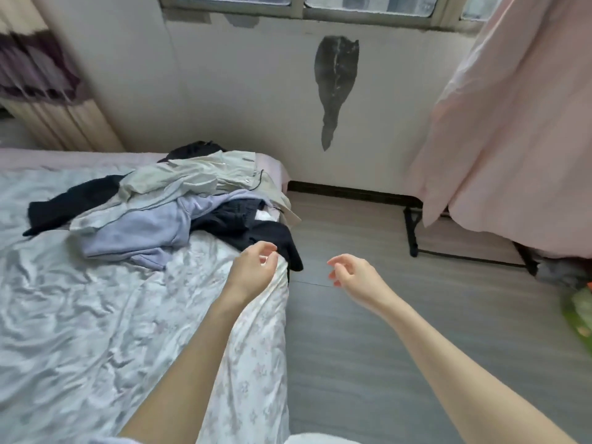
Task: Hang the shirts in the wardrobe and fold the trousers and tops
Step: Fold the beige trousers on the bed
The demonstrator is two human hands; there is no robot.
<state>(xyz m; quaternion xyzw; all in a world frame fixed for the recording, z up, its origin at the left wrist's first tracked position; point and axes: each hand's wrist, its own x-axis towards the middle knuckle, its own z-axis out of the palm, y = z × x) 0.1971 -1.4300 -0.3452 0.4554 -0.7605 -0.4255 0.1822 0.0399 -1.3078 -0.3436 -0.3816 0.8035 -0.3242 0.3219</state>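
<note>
Bedsheet (pixel 96 315): satiny cloth, slight sheen, wrinkled. Clothes pile (pixel 166 213): soft matt cloth. Floor (pixel 368 347): smooth grey wood-look planks. Curtain (pixel 512 139): thin matt pink cloth.

You see two bare hands, the left hand (pixel 254 267) and the right hand (pixel 350 270), one bed (pixel 80 315), one heap of clothes (pixel 179 206) whose garments overlap too much to count, one window (pixel 298 4) and one pink curtain (pixel 519 123).

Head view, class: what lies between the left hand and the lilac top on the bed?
Only bare floral bedsheet lies between the left hand and the lilac top. The black garment lies beyond the fingers, off that stretch.
</note>
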